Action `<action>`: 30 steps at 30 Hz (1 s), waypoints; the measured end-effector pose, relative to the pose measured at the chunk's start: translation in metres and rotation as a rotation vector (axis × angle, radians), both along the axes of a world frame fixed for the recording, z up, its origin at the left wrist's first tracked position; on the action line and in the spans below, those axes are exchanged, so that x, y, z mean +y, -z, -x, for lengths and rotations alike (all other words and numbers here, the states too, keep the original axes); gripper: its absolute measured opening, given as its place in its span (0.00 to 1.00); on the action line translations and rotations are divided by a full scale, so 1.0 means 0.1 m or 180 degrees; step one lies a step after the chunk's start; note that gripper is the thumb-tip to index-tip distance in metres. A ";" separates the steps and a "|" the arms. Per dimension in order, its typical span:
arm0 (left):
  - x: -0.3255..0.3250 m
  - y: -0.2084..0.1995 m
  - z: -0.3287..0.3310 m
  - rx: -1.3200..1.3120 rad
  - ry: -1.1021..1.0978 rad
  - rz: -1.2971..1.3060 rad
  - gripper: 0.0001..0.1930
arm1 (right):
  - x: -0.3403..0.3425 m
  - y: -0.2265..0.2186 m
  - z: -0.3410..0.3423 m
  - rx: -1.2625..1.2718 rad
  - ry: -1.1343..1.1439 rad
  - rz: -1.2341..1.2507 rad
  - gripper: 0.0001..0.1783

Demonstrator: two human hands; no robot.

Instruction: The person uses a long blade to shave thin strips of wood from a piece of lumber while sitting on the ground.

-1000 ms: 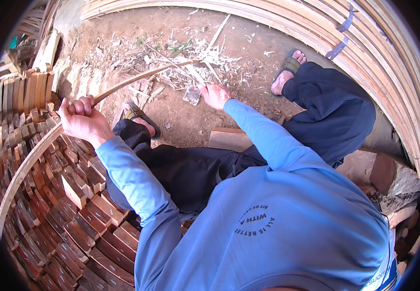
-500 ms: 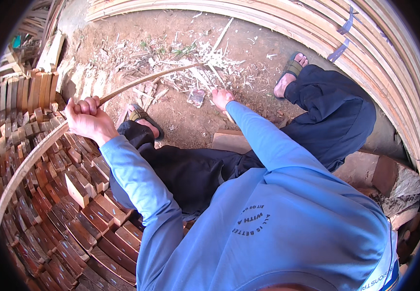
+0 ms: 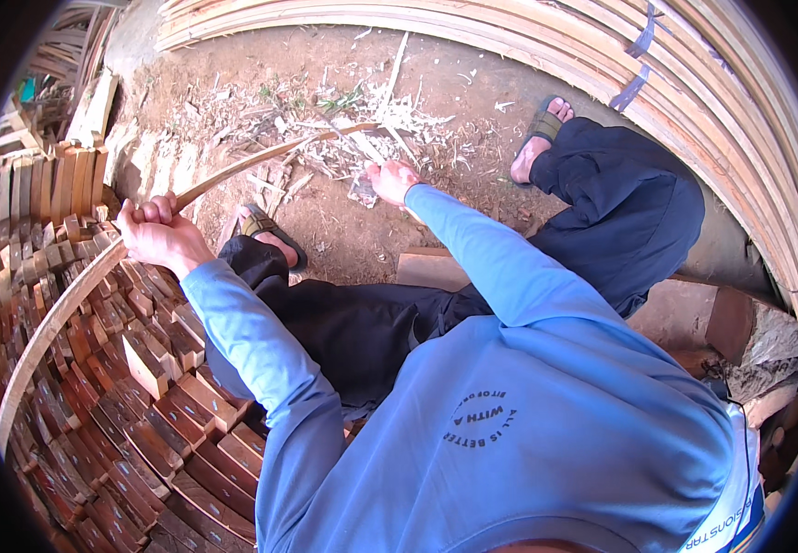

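Observation:
Closed in a fist around a long, thin wooden strip (image 3: 58, 318) is my left hand (image 3: 164, 235), on the left. The strip runs from the lower left rim, through the fist, to a tip over the wood shavings. Farther right, my right hand (image 3: 393, 182) is closed on a slim knife-like tool (image 3: 366, 147). Its pale blade points up and left close to the strip's far part; whether they touch I cannot tell. A short end of its handle shows below the fist.
Wood shavings (image 3: 325, 134) litter the dirt floor between my sandalled feet. Stacked cut wooden blocks (image 3: 154, 433) fill the left side. Long bundled planks (image 3: 546, 46) curve along the top and right. A brick-like block (image 3: 431, 269) lies by my legs.
My right hand has moved left along the strip with the knife-like tool. My left hand still grips the strip and has shifted only slightly. The strip's far part looks turned, showing a broader face.

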State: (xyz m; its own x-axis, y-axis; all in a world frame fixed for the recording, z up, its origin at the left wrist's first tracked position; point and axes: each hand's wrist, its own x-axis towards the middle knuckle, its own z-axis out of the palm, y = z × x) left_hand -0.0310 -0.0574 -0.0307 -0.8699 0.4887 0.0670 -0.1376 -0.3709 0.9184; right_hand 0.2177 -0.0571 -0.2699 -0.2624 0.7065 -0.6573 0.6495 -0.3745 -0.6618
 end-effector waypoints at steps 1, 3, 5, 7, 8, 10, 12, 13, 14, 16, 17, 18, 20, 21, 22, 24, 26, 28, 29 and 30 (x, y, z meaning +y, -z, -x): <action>0.01 0.00 0.01 -0.0010 0.0040 -0.0002 0.21 | -0.02 0.05 0.01 0.0036 -0.0164 -0.0464 0.35; -0.01 0.01 0.06 -0.0018 0.0082 0.0002 0.21 | -0.03 0.02 -0.03 0.0129 -0.0535 -0.0847 0.32; -0.03 0.04 0.11 -0.0042 0.0130 -0.0023 0.21 | -0.13 0.17 -0.09 0.0099 -0.0428 -0.0891 0.33; -0.02 0.05 0.12 -0.0012 0.0137 -0.0027 0.21 | -0.21 0.32 -0.12 -0.0120 -0.0297 -0.1024 0.34; -0.03 0.06 0.10 -0.0008 0.0051 -0.0020 0.21 | -0.19 0.38 -0.10 -0.0130 -0.0241 -0.0825 0.35; -0.02 0.08 0.08 -0.0009 -0.0111 -0.0012 0.20 | -0.08 0.27 -0.05 -0.0157 -0.0123 -0.0433 0.35; -0.06 0.07 0.08 -0.0020 -0.0126 0.0009 0.20 | -0.03 0.15 0.00 0.0060 -0.0190 -0.0120 0.35; -0.06 0.07 0.09 -0.0018 -0.0084 0.0022 0.20 | -0.03 0.11 0.01 0.0078 -0.0315 -0.0304 0.35; -0.06 0.07 0.11 -0.0017 -0.0044 0.0038 0.20 | -0.03 0.06 0.01 0.0094 -0.0443 -0.0485 0.35; -0.07 0.07 0.12 -0.0022 -0.0054 0.0029 0.20 | -0.08 -0.09 -0.01 0.0210 -0.0514 -0.0874 0.34; -0.08 0.07 0.13 -0.0025 -0.0034 0.0051 0.20 | -0.13 -0.02 -0.03 0.0301 -0.0470 -0.1036 0.34; -0.08 0.06 0.13 -0.0022 0.0016 0.0071 0.20 | -0.18 0.05 -0.04 0.0393 -0.0395 -0.1201 0.34; -0.03 0.06 0.10 -0.0028 -0.0083 0.0017 0.19 | -0.15 0.34 0.00 0.0095 -0.0374 -0.1131 0.34; -0.03 0.08 0.12 -0.0006 -0.0201 0.0019 0.19 | -0.10 0.14 0.04 0.0022 -0.0459 -0.0967 0.34; -0.03 0.10 0.14 0.0017 -0.0314 0.0019 0.19 | -0.08 0.00 0.09 -0.0052 -0.0539 -0.0804 0.35; -0.04 0.08 0.13 0.0029 -0.0667 0.0149 0.19 | -0.02 0.16 0.36 0.0077 -0.0470 -0.0977 0.36; -0.13 0.18 0.40 -0.0071 -0.0364 0.0032 0.20 | -0.13 -0.01 0.49 0.0198 -0.0207 -0.1237 0.37; -0.15 0.16 0.34 -0.0084 -0.0437 0.0063 0.21 | -0.14 -0.45 0.45 0.0369 -0.0350 -0.0693 0.37; -0.12 0.17 0.30 -0.0092 -0.0444 0.0082 0.21 | -0.15 -0.45 0.48 0.0397 -0.0434 -0.0871 0.37; -0.15 0.16 0.30 -0.0140 -0.0379 0.0011 0.21 | -0.17 -0.48 0.49 0.0429 -0.0558 -0.1050 0.37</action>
